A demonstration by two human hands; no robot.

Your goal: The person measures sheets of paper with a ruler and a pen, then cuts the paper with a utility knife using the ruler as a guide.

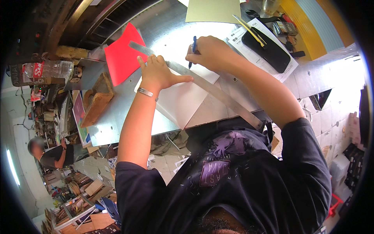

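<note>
My left hand [156, 75] lies with spread fingers on a long steel ruler [223, 96], thumb stretched out along it. The ruler slants from the red sheet [121, 58] at the far left down toward my body. Under it is a folded or creased white sheet of paper [177, 103] on the metal table. In my right hand [213, 52] is a dark blue pen [190, 64], gripped upright with its tip down by the paper, just beyond the ruler's far edge.
A black phone [269, 52] and a yellow cutter knife [251, 31] lie on printed papers at the right. Beyond them stands a yellow stack [307, 27]. A beige sheet [213, 11] lies at the back. At the left are a wooden block [97, 99] and a seated person [54, 154].
</note>
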